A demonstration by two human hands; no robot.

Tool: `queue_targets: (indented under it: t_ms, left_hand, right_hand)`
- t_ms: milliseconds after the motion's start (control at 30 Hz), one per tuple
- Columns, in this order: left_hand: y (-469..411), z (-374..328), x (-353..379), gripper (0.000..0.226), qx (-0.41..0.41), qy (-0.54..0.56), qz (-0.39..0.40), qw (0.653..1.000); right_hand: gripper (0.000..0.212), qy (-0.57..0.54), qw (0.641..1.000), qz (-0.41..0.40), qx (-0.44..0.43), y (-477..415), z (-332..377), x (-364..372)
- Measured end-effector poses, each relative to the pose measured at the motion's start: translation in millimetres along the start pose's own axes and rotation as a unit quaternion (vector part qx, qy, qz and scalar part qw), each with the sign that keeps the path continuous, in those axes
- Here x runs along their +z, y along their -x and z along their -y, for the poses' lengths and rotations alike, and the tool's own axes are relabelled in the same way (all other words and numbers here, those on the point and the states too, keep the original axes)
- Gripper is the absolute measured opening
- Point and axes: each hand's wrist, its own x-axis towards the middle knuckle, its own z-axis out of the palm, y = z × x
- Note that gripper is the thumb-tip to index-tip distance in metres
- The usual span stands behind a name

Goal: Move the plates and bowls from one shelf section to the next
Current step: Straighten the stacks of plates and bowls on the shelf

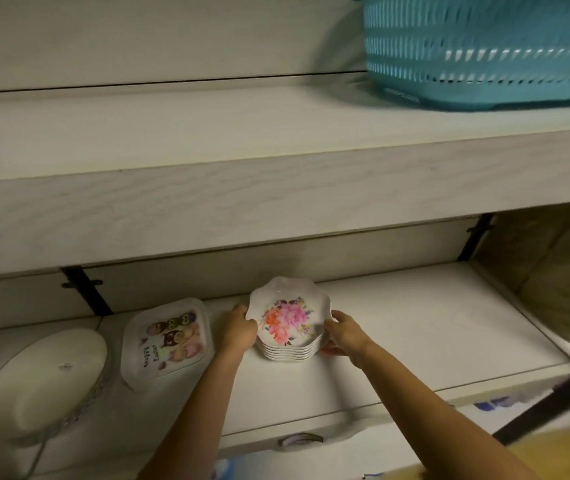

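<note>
Head view: My left hand [240, 329] and right hand [344, 332] clamp a stack of flowered plates [285, 323] from either side on the lower shelf [415, 334]. The stack is about midway along the shelf and closer to its back edge than its front. The left fingers curl over the scalloped rim of the top plate. The right fingers wrap around the lower plates on the opposite side. Whether the stack's base rests on the shelf or is just clear of it cannot be told.

Just beside my left hand, toward the shelf's left end, lies a square owl plate [167, 341]. It is apart from the stack. Further left, past a seam in the shelf board, sits a white oval dish [43, 379] near the front edge. A black bracket [84, 292] runs up the back wall behind these two.

On the upper shelf [242, 188], a teal basket [484, 46] stands at the right end.
</note>
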Motion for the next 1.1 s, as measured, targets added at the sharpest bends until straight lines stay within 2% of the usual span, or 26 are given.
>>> queue_targets:
  t_ms: [100,300,600,733,900,1000,1100]
  left_hand:
    - [8.3,-14.7,22.1,0.008,0.008,0.008,-0.003,1.0]
    - [39.0,-54.3,82.0,0.011,-0.028,0.052,-0.028,0.998]
    - [83.1,-103.2,155.0,0.013,-0.023,0.032,-0.056,0.998]
    - [95.9,-112.1,170.3,0.025,-0.038,0.02,-0.056,0.998]
    - [107.5,-116.0,180.8,0.014,-0.027,0.008,-0.055,0.998]
    - [110.1,-116.2,180.8,0.023,-0.02,0.0,-0.049,0.999]
    - [111.9,-110.7,173.1,0.031,-0.001,0.005,-0.055,0.998]
  right_hand:
    - [0.049,0.01,1.0,-0.017,-0.006,-6.4,-10.0,-32.4]
    - [0.019,-0.012,0.998,-0.06,-0.015,0.2,-19.8,-109.2]
    - [0.018,-0.011,0.997,-0.058,-0.039,4.1,-47.4,-199.6]
    - [0.022,0.009,0.997,-0.065,-0.044,9.8,-56.5,-217.9]
    - [0.03,0.039,0.995,-0.077,-0.041,16.3,-64.5,-229.5]
    - [0.037,0.12,0.987,-0.088,-0.06,23.8,-62.5,-229.5]
    - [0.044,0.201,0.959,-0.14,-0.145,35.2,-49.1,-224.5]
